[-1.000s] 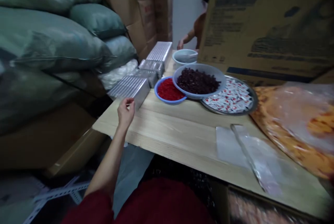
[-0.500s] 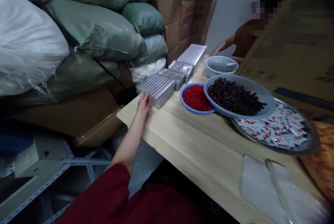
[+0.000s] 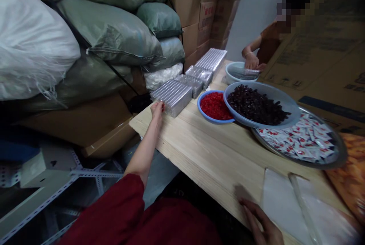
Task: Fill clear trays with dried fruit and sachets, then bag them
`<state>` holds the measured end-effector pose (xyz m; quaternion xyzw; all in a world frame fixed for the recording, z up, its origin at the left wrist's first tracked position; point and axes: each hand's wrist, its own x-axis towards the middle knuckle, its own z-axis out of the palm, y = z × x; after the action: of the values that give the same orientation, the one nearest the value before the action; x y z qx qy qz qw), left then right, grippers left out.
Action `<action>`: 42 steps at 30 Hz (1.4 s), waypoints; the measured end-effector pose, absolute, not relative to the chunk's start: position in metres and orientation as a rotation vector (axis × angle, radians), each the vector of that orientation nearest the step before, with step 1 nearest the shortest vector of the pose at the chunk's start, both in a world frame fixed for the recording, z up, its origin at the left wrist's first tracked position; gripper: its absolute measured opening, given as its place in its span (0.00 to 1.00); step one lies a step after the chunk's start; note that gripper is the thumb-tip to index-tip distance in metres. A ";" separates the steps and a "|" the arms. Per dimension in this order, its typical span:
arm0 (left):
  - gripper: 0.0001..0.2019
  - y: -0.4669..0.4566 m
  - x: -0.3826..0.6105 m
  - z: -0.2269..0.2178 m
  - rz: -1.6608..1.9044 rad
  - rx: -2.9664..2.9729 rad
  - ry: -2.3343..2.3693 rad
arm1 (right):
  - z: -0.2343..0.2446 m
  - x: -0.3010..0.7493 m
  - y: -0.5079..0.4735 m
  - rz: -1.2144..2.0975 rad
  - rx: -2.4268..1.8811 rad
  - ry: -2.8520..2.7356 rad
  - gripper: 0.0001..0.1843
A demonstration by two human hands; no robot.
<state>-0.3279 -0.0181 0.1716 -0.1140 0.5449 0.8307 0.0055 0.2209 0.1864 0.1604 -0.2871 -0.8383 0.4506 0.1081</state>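
Stretched forward, my left hand (image 3: pixel 157 108) is at the near left corner of a stack of clear plastic trays (image 3: pixel 172 96). Its fingers are curled against the lower edge; their tips are partly hidden, so how many trays they pinch I cannot make out. My right hand (image 3: pixel 261 220) is low over the table's front edge, fingers stretched out and nothing in them. Beside it lie clear plastic bags (image 3: pixel 281 195) with a pale strip (image 3: pixel 303 207) across them.
On the wooden table (image 3: pixel 205 150) stand more clear trays (image 3: pixel 211 60), a basin of red pieces (image 3: pixel 215 106), a bowl of dark pieces (image 3: pixel 256 104) and a metal tray of sachets (image 3: pixel 302 138). A co-worker's hand (image 3: pixel 251 62) is over another basin (image 3: pixel 241 77). Stuffed sacks (image 3: pixel 114 34) and cartons (image 3: pixel 182 1) are piled behind.
My right hand has come into view at the bottom right. My left hand stays at the tray stack's corner. The co-worker's hand has moved over the far basin.
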 end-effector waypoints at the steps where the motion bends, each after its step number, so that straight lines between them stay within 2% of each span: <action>1: 0.10 -0.020 -0.328 0.173 2.590 -0.335 1.721 | 0.157 0.213 0.187 1.351 -0.802 -2.496 0.23; 6: 0.07 -0.038 -0.312 0.172 2.611 -0.240 1.690 | 0.160 0.180 0.175 1.439 -0.672 -2.508 0.22; 11: 0.07 -0.061 -0.272 0.166 2.702 -0.180 1.600 | 0.163 0.172 0.166 1.533 -0.753 -2.436 0.23; 18: 0.07 -0.084 -0.170 0.176 2.662 -0.140 1.507 | 0.155 0.138 0.136 1.951 -0.934 -2.080 0.25; 20: 0.07 -0.082 -0.132 0.173 2.546 -0.131 1.454 | 0.153 0.116 0.121 2.149 -0.949 -1.875 0.30; 24: 0.06 -0.064 -0.063 0.151 2.262 -0.100 1.295 | 0.146 0.069 0.100 2.388 -0.940 -1.600 0.49; 27: 0.08 -0.054 -0.039 0.135 2.015 -0.038 1.268 | 0.134 0.049 0.107 2.239 -1.011 -1.526 0.54; 30: 0.11 -0.053 -0.061 0.140 1.582 0.221 1.352 | 0.121 0.052 0.134 1.893 -1.027 -1.637 0.50; 32: 0.12 -0.052 -0.105 0.160 1.437 0.409 1.466 | 0.114 0.062 0.155 1.651 -1.080 -1.761 0.50; 37: 0.08 -0.011 -0.272 0.244 1.900 0.705 1.984 | 0.108 0.083 0.175 0.989 -1.165 -2.016 0.48; 40: 0.06 0.032 -0.380 0.275 1.916 0.776 2.383 | 0.109 0.085 0.166 0.809 -1.150 -2.025 0.45; 42: 0.08 0.055 -0.440 0.279 1.931 0.519 2.612 | 0.108 0.085 0.161 0.771 -1.132 -2.002 0.42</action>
<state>-0.4398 0.0546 0.2794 0.1573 0.7919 0.5855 -0.0737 0.0852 0.1607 0.1080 -0.4369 -0.7730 0.2978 0.3505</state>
